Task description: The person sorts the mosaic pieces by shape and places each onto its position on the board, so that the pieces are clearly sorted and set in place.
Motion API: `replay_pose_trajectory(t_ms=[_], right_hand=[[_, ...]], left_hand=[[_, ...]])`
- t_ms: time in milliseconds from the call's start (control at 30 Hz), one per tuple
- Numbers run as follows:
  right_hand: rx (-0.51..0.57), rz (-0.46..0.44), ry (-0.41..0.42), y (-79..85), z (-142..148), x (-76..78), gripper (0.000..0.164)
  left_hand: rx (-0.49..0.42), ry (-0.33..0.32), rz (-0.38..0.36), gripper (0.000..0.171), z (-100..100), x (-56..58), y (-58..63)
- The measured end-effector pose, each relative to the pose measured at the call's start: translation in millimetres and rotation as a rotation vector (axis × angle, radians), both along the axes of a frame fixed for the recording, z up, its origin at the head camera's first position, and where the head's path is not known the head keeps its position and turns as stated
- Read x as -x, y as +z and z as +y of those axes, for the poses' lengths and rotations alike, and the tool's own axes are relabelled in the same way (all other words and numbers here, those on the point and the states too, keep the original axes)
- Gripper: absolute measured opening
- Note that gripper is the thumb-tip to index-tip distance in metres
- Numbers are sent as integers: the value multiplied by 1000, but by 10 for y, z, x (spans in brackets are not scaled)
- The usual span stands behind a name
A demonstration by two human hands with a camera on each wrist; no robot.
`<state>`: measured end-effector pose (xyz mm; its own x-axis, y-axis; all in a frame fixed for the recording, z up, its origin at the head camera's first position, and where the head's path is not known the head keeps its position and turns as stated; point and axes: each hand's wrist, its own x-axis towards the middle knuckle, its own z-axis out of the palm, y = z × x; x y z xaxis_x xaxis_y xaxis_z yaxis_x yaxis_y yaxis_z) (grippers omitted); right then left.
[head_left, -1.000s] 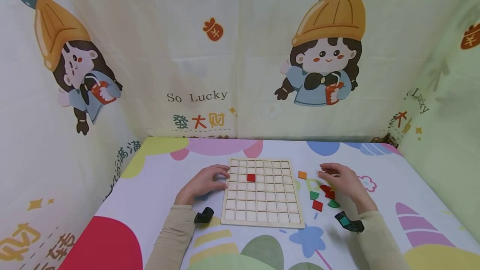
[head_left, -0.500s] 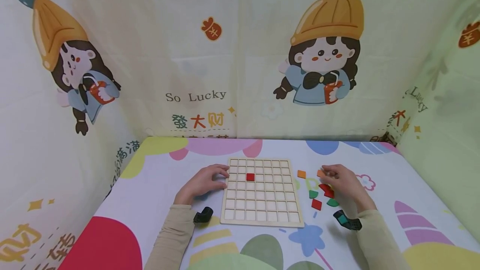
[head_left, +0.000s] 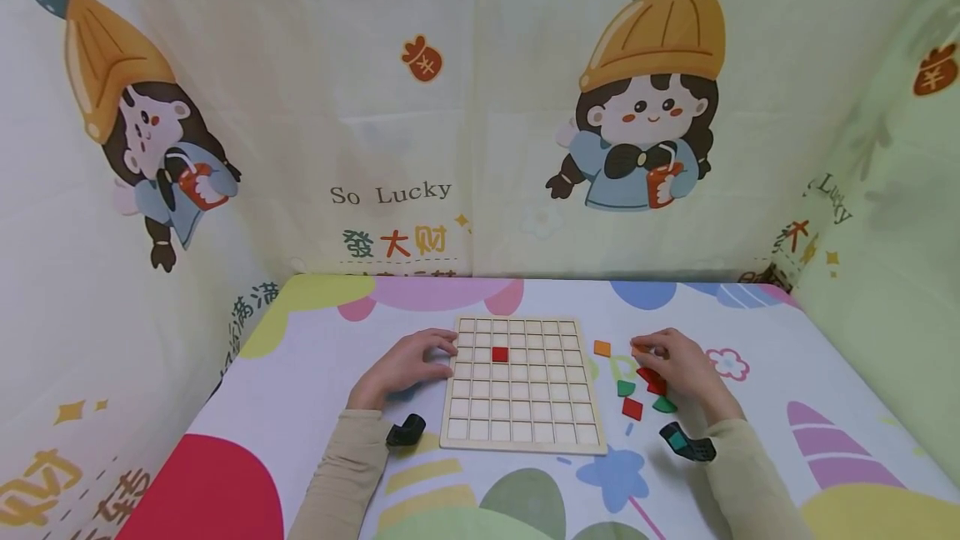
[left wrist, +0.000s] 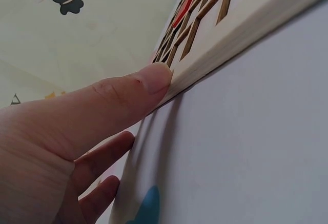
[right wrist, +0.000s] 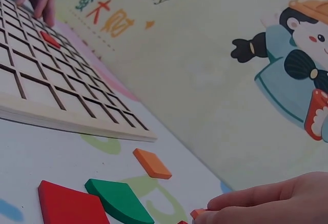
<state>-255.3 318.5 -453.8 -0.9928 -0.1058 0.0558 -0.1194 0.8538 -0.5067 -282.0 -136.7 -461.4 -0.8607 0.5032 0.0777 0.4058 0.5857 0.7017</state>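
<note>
A pale wooden grid board [head_left: 525, 447] lies on the table, with one red square tile [head_left: 500, 354] in a cell of its second visible column from the left, upper part. My left hand [head_left: 408, 367] rests at the board's left edge; in the left wrist view the thumb [left wrist: 154, 78] touches the rim, fingers loosely bent. Right of the board, my right hand [head_left: 678, 362] pinches a small orange tile [right wrist: 197, 213] between thumb and fingertips, most of it covered. Near that hand lie another orange tile [head_left: 602, 348], a green quarter-round [head_left: 626, 388] and a red square [head_left: 632, 409].
Another green quarter-round [head_left: 664, 404] and red pieces [head_left: 651, 379] lie partly beside or under the right hand. A patterned cloth [head_left: 337, 482] covers the table. Behind it rises a printed fabric backdrop [head_left: 510, 215], with further fabric along both sides.
My right hand has shifted slightly left, its fingertips drawing together on the orange tile. The left hand stays at the board's edge. The head view has shifted a little.
</note>
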Motion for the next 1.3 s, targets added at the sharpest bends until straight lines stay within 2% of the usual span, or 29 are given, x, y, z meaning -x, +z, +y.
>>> replay_pose_trajectory(t_ms=[300,500,1300], right_hand=[[8,6,-2,-4,16,8,35],[17,-6,-6,-26,23,7,37],[17,8,-30,-32,25,7,37]], left_hand=[[-15,-14,1,25,6,-1,7],[-13,0,-22,25,6,-16,-1],[-3,-6,4,25,0,14,-1]])
